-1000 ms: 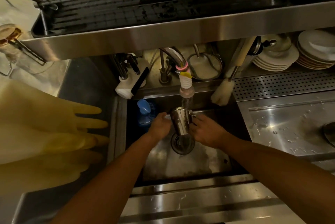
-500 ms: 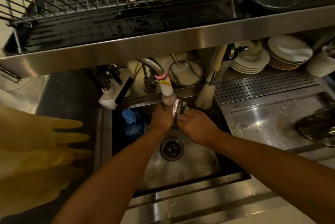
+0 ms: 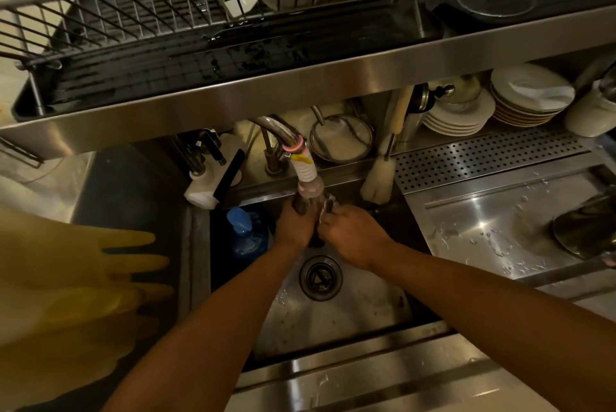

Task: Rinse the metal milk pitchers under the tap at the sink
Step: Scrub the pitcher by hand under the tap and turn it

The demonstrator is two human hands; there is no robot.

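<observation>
Wet steel pitcher [image 3: 325, 208], centre frame under tap nozzle [image 3: 308, 178]: you're clasping it with left hand [image 3: 295, 223] and right hand [image 3: 350, 236], grip closed. Likely slippery, rigid, light; hold body and handle.

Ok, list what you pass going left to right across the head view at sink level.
yellow rubber gloves → blue bottle → left hand → milk pitcher → right hand → wet draining board → metal vessel lying at the right edge

Both hands, left [image 3: 295, 223] and right [image 3: 350, 235], grip pitcher [image 3: 325, 208] under tap [image 3: 305, 171]. Sink [image 3: 333, 321] drain below.
</observation>
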